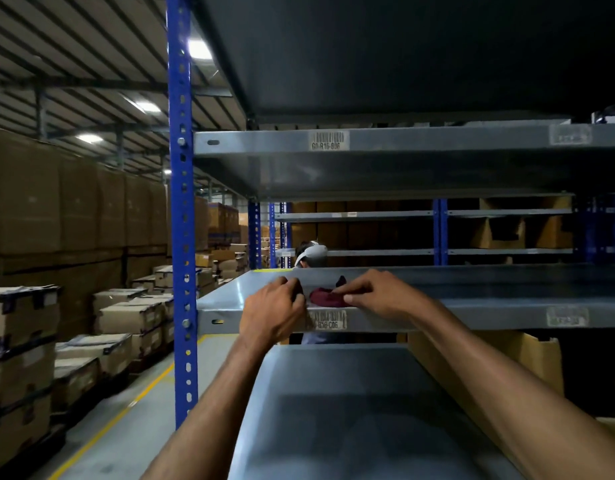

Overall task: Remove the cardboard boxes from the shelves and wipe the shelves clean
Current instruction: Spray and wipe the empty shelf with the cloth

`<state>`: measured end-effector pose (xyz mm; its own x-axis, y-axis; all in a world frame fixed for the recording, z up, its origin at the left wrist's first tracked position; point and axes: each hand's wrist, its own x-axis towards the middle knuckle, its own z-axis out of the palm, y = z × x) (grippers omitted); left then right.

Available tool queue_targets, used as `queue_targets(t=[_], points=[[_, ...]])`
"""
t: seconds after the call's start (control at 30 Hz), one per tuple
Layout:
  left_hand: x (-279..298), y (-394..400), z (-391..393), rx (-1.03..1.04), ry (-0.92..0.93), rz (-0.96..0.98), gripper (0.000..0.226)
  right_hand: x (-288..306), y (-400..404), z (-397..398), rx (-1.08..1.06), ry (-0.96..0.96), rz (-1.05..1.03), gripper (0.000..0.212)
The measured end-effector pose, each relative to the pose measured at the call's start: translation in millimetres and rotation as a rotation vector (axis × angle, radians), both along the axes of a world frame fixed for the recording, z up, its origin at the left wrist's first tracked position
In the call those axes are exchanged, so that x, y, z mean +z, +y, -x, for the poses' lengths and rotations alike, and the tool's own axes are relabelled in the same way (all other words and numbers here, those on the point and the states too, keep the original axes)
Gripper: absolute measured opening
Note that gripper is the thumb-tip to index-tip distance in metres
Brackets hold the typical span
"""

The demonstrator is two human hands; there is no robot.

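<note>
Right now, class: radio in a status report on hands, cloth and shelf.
Left hand and right hand both gripping crumpled maroon cloth. Cloth on grey metal shelf. No boxes on it.

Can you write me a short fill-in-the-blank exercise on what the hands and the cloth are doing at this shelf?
1. The cloth bunched between the two hands is dark ____ in colour.
2. The left hand and the right hand both reach to the front edge of a grey metal ____.
3. The upright post left of the hands is painted ____.
4. The stacked boxes across the aisle are made of ____.

Missing words: red; shelf; blue; cardboard
</note>
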<state>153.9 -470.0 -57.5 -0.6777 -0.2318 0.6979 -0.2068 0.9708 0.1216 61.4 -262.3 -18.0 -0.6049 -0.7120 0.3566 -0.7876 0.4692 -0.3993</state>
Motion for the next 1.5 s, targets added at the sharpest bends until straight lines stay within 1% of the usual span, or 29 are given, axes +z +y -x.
queue_targets(t=[0.1, 0.2, 0.3, 0.37, 0.4, 0.47, 0.53, 0.63, 0.7, 0.77, 0.83, 0.9, 1.0, 1.07, 1.1, 1.17, 1.23, 1.3, 1.37, 1.43, 1.5], points=[[0, 6, 3, 0.043, 0.025, -0.009, 0.028, -4, -10, 5, -0.171, 0.150, -0.061, 0.034], [2, 6, 3, 0.050, 0.034, -0.025, 0.027, -18, -31, 1, -0.270, 0.207, -0.063, 0.040], [0, 1, 3, 0.033, 0.030, -0.030, 0.027, -35, -15, -12, -0.230, 0.297, 0.085, 0.037], [-1, 1, 5, 0.029, 0.044, -0.021, 0.028, -61, 7, -22, -0.192, 0.458, 0.253, 0.035], [-1, 1, 6, 0.035, 0.050, -0.014, 0.028, -75, 16, -27, -0.182, 0.523, 0.302, 0.041], [-1, 3, 9, 0.050, 0.049, -0.018, 0.029, -99, 25, -28, -0.165, 0.605, 0.307, 0.050], [-2, 5, 9, 0.054, 0.057, -0.013, 0.029, -98, 19, -18, -0.190, 0.596, 0.290, 0.049], [-1, 5, 6, 0.054, 0.064, -0.004, 0.028, -59, -5, -10, -0.268, 0.553, 0.247, 0.051], [-2, 4, 4, 0.039, 0.062, -0.014, 0.028, -53, -17, -11, -0.310, 0.583, 0.275, 0.045], [-3, 5, 3, 0.035, 0.071, -0.001, 0.027, -73, -19, -14, -0.349, 0.641, 0.339, 0.043], [-4, 4, 3, 0.032, 0.081, 0.028, 0.027, -103, -13, -19, -0.361, 0.709, 0.398, 0.045], [-6, 3, 4, 0.019, 0.092, 0.038, 0.027, -111, -5, -14, -0.343, 0.736, 0.396, 0.047], [-7, 1, 6, 0.000, 0.099, 0.037, 0.028, -76, -12, -4, -0.375, 0.664, 0.363, 0.047], [-8, 0, 8, 0.002, 0.113, 0.038, 0.028, -62, -19, -3, -0.410, 0.677, 0.340, 0.046], [-9, 0, 8, 0.001, 0.116, 0.040, 0.028, -66, -21, -4, -0.415, 0.694, 0.371, 0.043], [-9, 0, 7, -0.005, 0.115, 0.041, 0.028, -97, -20, -8, -0.391, 0.723, 0.482, 0.037], [-8, -1, 6, -0.008, 0.109, 0.038, 0.027, -139, -14, -11, -0.337, 0.718, 0.603, 0.046], [-8, 1, 7, 0.001, 0.105, 0.035, 0.027, -159, -5, -4, -0.305, 0.770, 0.626, 0.052], [-8, 2, 8, 0.025, 0.109, 0.041, 0.026, -144, 3, 5, -0.304, 0.816, 0.587, 0.052], [-8, 4, 8, 0.035, 0.116, 0.038, 0.025, -107, 4, 7, -0.344, 0.823, 0.488, 0.042], [-7, 3, 8, 0.037, 0.108, 0.044, 0.025, -70, 3, 7, -0.380, 0.724, 0.410, 0.034]])
